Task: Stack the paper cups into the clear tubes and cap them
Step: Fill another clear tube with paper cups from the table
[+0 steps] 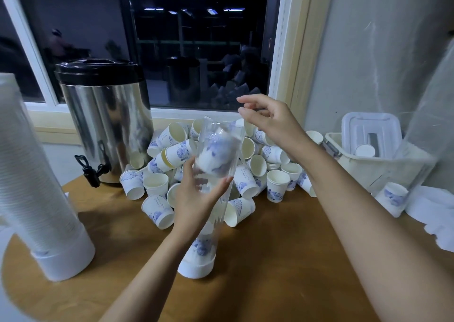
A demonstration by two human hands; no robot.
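A clear tube (222,135) stands tilted on the wooden table (282,260), its foot in a white cap (195,269). My left hand (196,196) grips the tube at its middle. A blue-printed paper cup (213,154) is blurred inside the upper tube, and more cups (202,245) sit stacked at the bottom. My right hand (266,117) hovers just above and to the right of the tube's mouth, fingers loosely spread, holding nothing. A heap of loose paper cups (253,164) lies behind the tube.
A steel drink urn (105,125) with a black tap stands at the back left. A filled, capped tube (36,186) stands at the near left. A white plastic bin (373,159) sits at the right, with a clear bag (427,130) and white paper (432,208) near it.
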